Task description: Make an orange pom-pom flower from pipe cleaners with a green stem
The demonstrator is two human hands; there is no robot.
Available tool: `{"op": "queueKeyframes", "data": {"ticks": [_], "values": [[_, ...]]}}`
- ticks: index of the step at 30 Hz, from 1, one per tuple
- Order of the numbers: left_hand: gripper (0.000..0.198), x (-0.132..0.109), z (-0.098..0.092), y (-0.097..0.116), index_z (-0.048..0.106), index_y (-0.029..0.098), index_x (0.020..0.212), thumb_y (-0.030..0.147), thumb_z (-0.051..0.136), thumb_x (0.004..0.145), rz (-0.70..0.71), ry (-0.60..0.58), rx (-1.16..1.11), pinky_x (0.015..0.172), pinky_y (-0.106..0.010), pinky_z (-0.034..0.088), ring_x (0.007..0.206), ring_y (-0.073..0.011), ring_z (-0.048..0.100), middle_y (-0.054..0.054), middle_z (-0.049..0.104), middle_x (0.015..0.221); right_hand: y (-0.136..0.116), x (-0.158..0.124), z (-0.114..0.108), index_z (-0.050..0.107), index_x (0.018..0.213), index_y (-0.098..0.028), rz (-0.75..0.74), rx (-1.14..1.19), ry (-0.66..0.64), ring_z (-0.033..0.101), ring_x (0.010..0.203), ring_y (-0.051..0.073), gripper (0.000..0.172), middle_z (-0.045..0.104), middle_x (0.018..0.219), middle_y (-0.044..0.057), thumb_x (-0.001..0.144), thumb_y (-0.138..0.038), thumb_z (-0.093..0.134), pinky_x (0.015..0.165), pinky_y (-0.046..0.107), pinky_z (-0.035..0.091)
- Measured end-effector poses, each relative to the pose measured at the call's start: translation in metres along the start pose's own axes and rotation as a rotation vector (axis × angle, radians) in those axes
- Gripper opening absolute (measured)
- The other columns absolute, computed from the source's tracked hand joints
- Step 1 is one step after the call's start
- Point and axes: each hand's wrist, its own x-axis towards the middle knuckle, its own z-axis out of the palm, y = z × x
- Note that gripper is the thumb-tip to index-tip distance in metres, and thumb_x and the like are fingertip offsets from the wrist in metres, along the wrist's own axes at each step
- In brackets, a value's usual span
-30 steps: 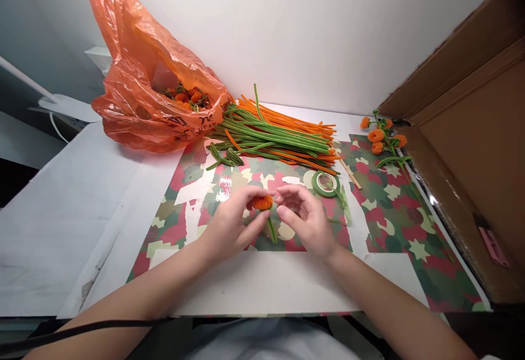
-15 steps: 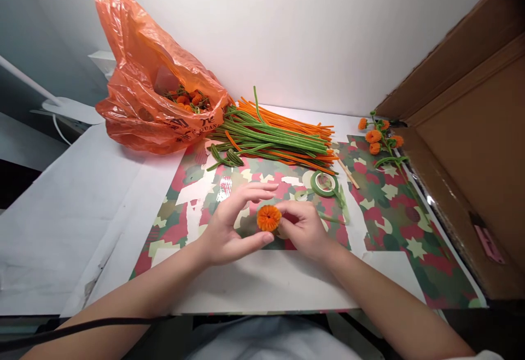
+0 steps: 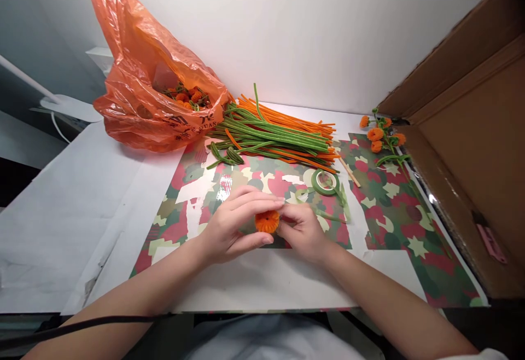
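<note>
An orange pipe-cleaner flower head (image 3: 267, 221) sits between my two hands, low over the camouflage-patterned paper (image 3: 381, 207). My left hand (image 3: 232, 226) closes fingers and thumb around its left side. Against its right side, my right hand (image 3: 302, 230) is curled, fingers pinching it. The flower's stem is hidden behind my hands. A roll of green floral tape (image 3: 325, 181) lies just beyond my right hand.
A bundle of green and orange pipe cleaners (image 3: 279, 135) lies at the back centre. An orange plastic bag (image 3: 147, 75) with finished flowers stands back left. A sprig of small orange flowers (image 3: 383, 138) lies back right beside a cardboard box wall (image 3: 471, 130). A wooden stick (image 3: 350, 173) lies near the tape.
The flower head has turned from side-on to facing up, then tilted again. My left fingers spread open half a second ago and have now closed over it.
</note>
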Motion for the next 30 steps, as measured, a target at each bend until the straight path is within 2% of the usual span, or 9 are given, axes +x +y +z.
{"op": "queueKeyframes", "data": {"ticks": [5, 10, 16, 24, 30], "values": [[0.041, 0.0013, -0.0006, 0.0001, 0.061, 0.022, 0.116, 0.052, 0.053, 0.089, -0.079, -0.035, -0.081, 0.085, -0.037, 0.047, 0.092, -0.0234, 0.063, -0.010, 0.072, 0.100, 0.0007, -0.0003, 0.0019, 0.064, 0.072, -0.018, -0.044, -0.049, 0.007, 0.055, 0.053, 0.011, 0.019, 0.062, 0.061, -0.001, 0.087, -0.018, 0.052, 0.051, 0.021, 0.045], [0.040, 0.0019, 0.0002, 0.0007, 0.060, 0.021, 0.115, 0.051, 0.055, 0.088, -0.071, -0.051, -0.112, 0.088, -0.038, 0.046, 0.098, -0.0246, 0.063, -0.012, 0.070, 0.108, 0.0026, -0.0010, 0.0022, 0.067, 0.076, -0.017, -0.056, -0.051, 0.005, 0.055, 0.055, 0.011, 0.018, 0.063, 0.064, -0.001, 0.086, -0.018, 0.051, 0.052, 0.021, 0.045], [0.040, -0.0002, 0.0021, -0.0019, 0.062, 0.020, 0.110, 0.052, 0.056, 0.087, -0.046, -0.048, -0.091, 0.086, -0.036, 0.047, 0.096, -0.0235, 0.062, -0.012, 0.070, 0.106, 0.0034, -0.0019, 0.0030, 0.066, 0.074, -0.016, -0.035, -0.021, 0.012, 0.051, 0.054, 0.009, 0.017, 0.060, 0.063, -0.002, 0.085, -0.016, 0.054, 0.051, 0.020, 0.041], [0.027, -0.0016, 0.0047, -0.0040, 0.059, 0.020, 0.105, 0.041, 0.058, 0.089, 0.007, -0.036, -0.007, 0.083, -0.034, 0.047, 0.092, -0.0214, 0.062, -0.011, 0.070, 0.103, -0.0019, -0.0023, 0.0035, 0.059, 0.062, -0.016, 0.008, -0.031, 0.004, 0.037, 0.050, 0.007, 0.023, 0.045, 0.054, -0.004, 0.084, -0.016, 0.052, 0.047, 0.020, 0.032], [0.020, 0.0000, 0.0067, -0.0029, 0.059, 0.018, 0.101, 0.035, 0.056, 0.092, 0.017, -0.014, 0.009, 0.081, -0.032, 0.048, 0.089, -0.0192, 0.063, -0.010, 0.071, 0.102, -0.0023, -0.0022, 0.0043, 0.060, 0.061, -0.015, 0.018, -0.012, -0.006, 0.038, 0.050, 0.007, 0.026, 0.048, 0.055, -0.003, 0.085, -0.019, 0.052, 0.047, 0.019, 0.032]]}}
